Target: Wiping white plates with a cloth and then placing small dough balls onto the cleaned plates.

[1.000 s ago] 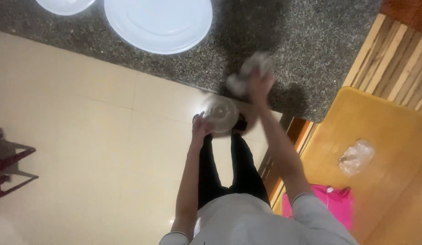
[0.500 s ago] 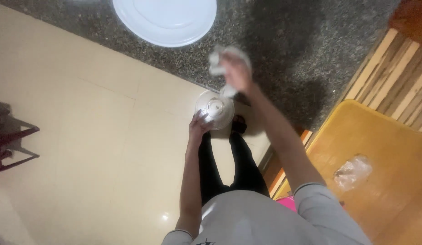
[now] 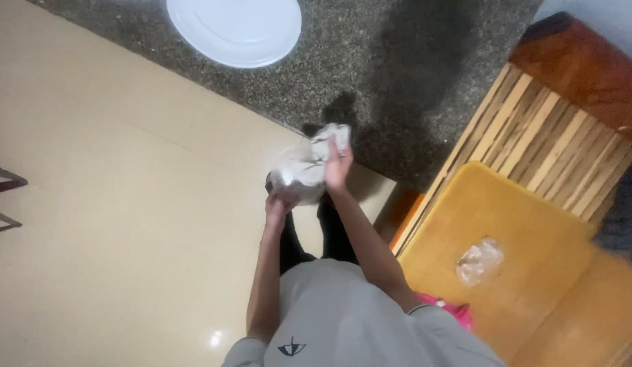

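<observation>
— Left hand [image 3: 278, 204]? 
— Wrapped under a small shiny bowl [image 3: 297, 178], held in front of the body over the tan floor [image 3: 112, 204].
— Right hand [image 3: 336, 166]? 
— Closed on a white cloth [image 3: 328, 138], now pressed against the bowl; lifted higher before.
— White plate [image 3: 234, 27]? 
— Further up on the speckled counter [image 3: 397, 75] now.

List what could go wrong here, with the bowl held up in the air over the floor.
The bowl rests only on the left hand above hard tile floor; a slip could drop it.
The right hand pressing the cloth against its rim might tip it off that grip.
</observation>
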